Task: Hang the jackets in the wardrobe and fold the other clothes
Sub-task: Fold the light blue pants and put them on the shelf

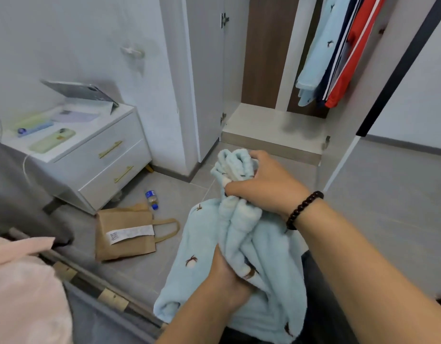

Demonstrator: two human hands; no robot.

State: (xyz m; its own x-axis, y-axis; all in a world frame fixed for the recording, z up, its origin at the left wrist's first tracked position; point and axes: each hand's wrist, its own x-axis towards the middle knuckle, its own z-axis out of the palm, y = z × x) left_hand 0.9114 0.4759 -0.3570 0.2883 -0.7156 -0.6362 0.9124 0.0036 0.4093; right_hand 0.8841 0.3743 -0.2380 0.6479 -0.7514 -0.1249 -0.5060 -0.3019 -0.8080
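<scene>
Holding fluffy blue garment [209,249]: our right hand [262,184] bunches top at 12 o'clock, left hand [226,276] grips lower, 6 o'clock.

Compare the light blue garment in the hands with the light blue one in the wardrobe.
The held garment is bunched, gripped by the left hand and right hand; the hung garment drapes straight inside the wardrobe. The held one is above the floor; the hung one is beside navy and red clothes. Both are fleecy, light blue with small dark motifs.
</scene>
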